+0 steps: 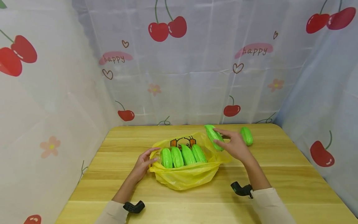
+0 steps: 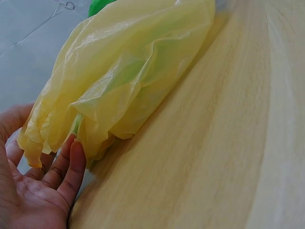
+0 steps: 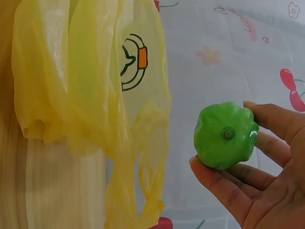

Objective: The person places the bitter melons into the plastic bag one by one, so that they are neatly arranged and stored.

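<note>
A yellow plastic bag (image 1: 184,179) lies mouth up on the table, with several bright green toy bitter melons (image 1: 177,157) side by side in its opening. My left hand (image 1: 143,163) holds the bag's left edge between thumb and fingers; the left wrist view shows the thin film (image 2: 128,71) bunched at the fingers. Over the bag's right end, my right hand (image 1: 233,144) grips another bitter melon (image 1: 213,137) tilted in the air. The right wrist view shows this melon's (image 3: 224,136) round, ribbed end pinched between thumb and fingers.
One more green bitter melon (image 1: 246,136) lies on the wooden table (image 1: 279,174) at the back right, behind my right hand. Curtains (image 1: 195,77) printed with cherries stand along the table's back and sides. Black wrist mounts (image 1: 134,207) are on both forearms.
</note>
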`<state>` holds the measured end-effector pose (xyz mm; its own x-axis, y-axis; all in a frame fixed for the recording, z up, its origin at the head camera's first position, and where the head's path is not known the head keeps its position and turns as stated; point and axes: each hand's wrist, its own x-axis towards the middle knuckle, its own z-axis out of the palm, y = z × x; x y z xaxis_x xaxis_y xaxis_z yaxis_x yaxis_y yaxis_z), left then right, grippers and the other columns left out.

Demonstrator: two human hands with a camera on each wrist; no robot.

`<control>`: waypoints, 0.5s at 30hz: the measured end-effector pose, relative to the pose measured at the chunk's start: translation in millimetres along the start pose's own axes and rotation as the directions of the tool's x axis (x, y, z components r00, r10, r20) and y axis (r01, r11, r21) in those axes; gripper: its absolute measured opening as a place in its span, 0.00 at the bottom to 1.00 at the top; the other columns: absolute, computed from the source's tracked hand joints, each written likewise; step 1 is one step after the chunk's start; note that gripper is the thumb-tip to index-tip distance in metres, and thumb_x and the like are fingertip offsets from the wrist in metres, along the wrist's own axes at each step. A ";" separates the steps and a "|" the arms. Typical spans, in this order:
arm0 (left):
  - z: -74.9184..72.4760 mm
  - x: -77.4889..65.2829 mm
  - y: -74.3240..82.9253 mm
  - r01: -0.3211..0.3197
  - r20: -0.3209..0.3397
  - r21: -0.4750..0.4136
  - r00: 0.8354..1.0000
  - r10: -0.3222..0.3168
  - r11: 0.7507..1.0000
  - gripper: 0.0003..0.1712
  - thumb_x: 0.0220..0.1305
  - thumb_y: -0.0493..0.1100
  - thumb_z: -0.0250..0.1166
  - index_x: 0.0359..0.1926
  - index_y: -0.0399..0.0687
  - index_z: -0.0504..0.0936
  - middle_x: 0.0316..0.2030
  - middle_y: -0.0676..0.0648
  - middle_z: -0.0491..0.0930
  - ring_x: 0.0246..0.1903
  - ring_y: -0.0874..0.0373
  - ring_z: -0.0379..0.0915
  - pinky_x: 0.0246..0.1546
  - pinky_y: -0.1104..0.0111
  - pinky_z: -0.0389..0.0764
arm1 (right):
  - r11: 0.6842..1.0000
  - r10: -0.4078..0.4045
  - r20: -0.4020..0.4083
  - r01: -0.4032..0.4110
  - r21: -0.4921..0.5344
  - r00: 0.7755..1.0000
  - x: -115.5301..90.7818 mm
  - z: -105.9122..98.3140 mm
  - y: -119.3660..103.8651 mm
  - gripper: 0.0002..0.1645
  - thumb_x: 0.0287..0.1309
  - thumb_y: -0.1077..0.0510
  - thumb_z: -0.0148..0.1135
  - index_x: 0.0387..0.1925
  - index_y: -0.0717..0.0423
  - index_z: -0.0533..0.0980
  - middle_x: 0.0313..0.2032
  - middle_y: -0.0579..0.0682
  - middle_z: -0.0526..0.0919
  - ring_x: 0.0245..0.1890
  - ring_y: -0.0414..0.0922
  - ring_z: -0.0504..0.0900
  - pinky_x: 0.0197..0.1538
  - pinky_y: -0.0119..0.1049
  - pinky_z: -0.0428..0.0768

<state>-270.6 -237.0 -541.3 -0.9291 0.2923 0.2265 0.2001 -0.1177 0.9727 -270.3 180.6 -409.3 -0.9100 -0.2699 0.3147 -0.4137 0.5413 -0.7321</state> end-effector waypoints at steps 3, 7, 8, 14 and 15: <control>-0.4 -0.3 -0.4 0.007 0.001 0.013 1.000 -0.007 1.000 0.29 0.71 0.34 0.61 0.70 0.31 0.68 0.73 0.35 0.61 0.78 0.47 0.38 0.75 0.48 0.43 | 1.000 -0.018 0.001 0.018 0.003 1.000 -0.2 5.6 -0.8 0.31 0.64 0.53 0.70 0.68 0.51 0.75 0.64 0.57 0.78 0.59 0.62 0.79 0.55 0.57 0.80; -0.7 -1.3 -0.2 0.005 0.005 0.018 1.000 -0.005 1.000 0.29 0.71 0.34 0.61 0.70 0.30 0.68 0.73 0.34 0.60 0.78 0.45 0.37 0.75 0.45 0.42 | 0.999 -0.036 0.010 0.037 -0.006 0.999 -1.3 14.0 -4.1 0.31 0.64 0.52 0.70 0.67 0.50 0.76 0.63 0.56 0.79 0.58 0.61 0.80 0.55 0.57 0.80; -0.7 -1.6 -0.1 0.001 0.006 0.015 1.000 -0.001 1.000 0.29 0.71 0.34 0.61 0.70 0.30 0.67 0.73 0.34 0.60 0.78 0.44 0.37 0.74 0.42 0.39 | 0.999 -0.034 0.016 0.034 -0.007 0.999 -1.8 16.0 -5.5 0.31 0.64 0.51 0.70 0.67 0.49 0.76 0.63 0.56 0.79 0.58 0.61 0.81 0.55 0.56 0.81; -1.0 -1.0 0.5 0.000 0.004 0.015 1.000 0.000 1.000 0.28 0.71 0.34 0.61 0.69 0.31 0.68 0.73 0.34 0.60 0.78 0.45 0.35 0.74 0.42 0.36 | 1.000 -0.025 0.047 0.025 0.009 0.999 -1.8 25.3 -14.0 0.31 0.64 0.50 0.70 0.67 0.47 0.76 0.63 0.54 0.79 0.57 0.61 0.81 0.53 0.55 0.82; -0.9 -0.3 0.3 0.001 0.004 0.016 1.000 -0.001 1.000 0.28 0.71 0.34 0.61 0.70 0.31 0.68 0.73 0.35 0.60 0.78 0.46 0.35 0.75 0.44 0.38 | 1.000 -0.030 0.051 0.030 0.008 0.998 -1.1 26.7 -15.1 0.31 0.64 0.50 0.70 0.67 0.47 0.76 0.63 0.53 0.80 0.57 0.60 0.81 0.53 0.55 0.82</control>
<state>-270.5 -238.0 -541.1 -0.9280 0.2962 0.2261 0.2044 -0.1028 0.9735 -262.4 151.4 -414.7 -0.8947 -0.3259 0.3055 -0.4402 0.5269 -0.7271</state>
